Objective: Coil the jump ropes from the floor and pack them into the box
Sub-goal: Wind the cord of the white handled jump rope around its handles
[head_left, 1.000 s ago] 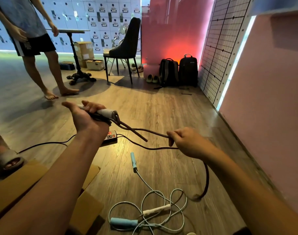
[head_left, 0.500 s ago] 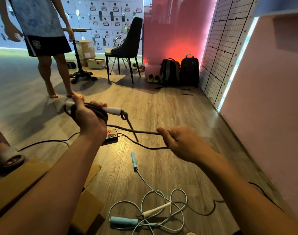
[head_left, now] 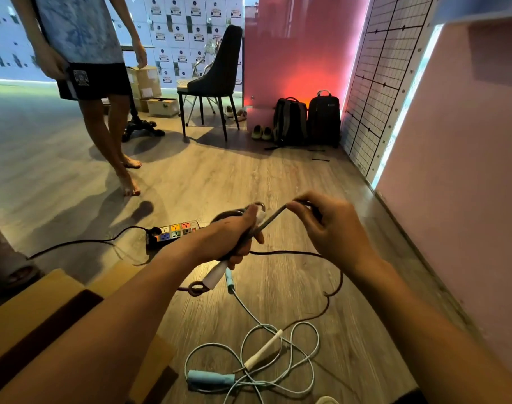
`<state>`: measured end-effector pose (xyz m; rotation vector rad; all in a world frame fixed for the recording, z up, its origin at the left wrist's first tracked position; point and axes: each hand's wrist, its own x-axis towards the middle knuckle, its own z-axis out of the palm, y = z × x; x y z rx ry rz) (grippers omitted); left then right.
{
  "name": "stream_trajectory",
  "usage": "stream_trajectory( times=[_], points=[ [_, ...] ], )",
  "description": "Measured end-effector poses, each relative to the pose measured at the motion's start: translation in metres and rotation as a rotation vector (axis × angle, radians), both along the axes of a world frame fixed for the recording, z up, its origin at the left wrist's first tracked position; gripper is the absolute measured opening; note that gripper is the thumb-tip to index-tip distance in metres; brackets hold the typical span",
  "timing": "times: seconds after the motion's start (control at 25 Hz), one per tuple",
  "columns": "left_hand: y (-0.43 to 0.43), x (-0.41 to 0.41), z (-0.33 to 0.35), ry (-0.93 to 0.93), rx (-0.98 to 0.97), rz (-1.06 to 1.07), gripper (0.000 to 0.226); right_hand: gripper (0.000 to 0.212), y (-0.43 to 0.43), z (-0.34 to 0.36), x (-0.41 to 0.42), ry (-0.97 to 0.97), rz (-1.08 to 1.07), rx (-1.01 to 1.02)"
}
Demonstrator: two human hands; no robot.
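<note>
Left hand (head_left: 237, 234) at centre, fist closed round white handles and dark turns of a brown jump rope (head_left: 313, 253). Right hand (head_left: 330, 228) at 3 o'clock of the left, fingertips (head_left: 292, 205) pinched on the same cord. Remaining cord slack, drooping toward 5 o'clock and trailing to the floor (head_left: 278, 176).

Blue jump rope (head_left: 278, 357) loose on the floor at 6 o'clock, tangled, untouched. Cardboard box (head_left: 45, 316) at 8 o'clock, flaps open.

Probable handling: light, limp cord, prone to springing out of its coil and snagging on the neighbouring tangle; rigid handles the best place to grip, with cord fed in loops alongside.

Count: two jump ropes; blue handles visible, two, plus one white piece within the tangle, ownership unclear; one box; one power strip (head_left: 173, 232) at 10 o'clock; two backpacks (head_left: 289, 121) at 12 o'clock.
</note>
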<state>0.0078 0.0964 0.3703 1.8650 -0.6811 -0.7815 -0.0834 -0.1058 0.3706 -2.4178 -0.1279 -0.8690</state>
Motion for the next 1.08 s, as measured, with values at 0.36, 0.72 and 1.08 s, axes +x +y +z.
stream_trajectory(
  times=[0.36, 0.72, 1.08],
  points=[
    [-0.006, -0.016, 0.019, 0.312, -0.066, -0.184, 0.063, 0.061, -0.018, -0.009, 0.006, 0.104, 0.038, 0.014],
    [-0.008, -0.018, 0.025, 0.91, -0.552, -0.458, 0.059, 0.062, 0.007, 0.009, -0.002, 0.412, 0.307, 0.565],
    [-0.009, -0.009, 0.029, 0.722, -1.069, 0.027, 0.06, 0.043, 0.021, 0.009, 0.003, 0.412, 0.173, 0.429]
  ],
)
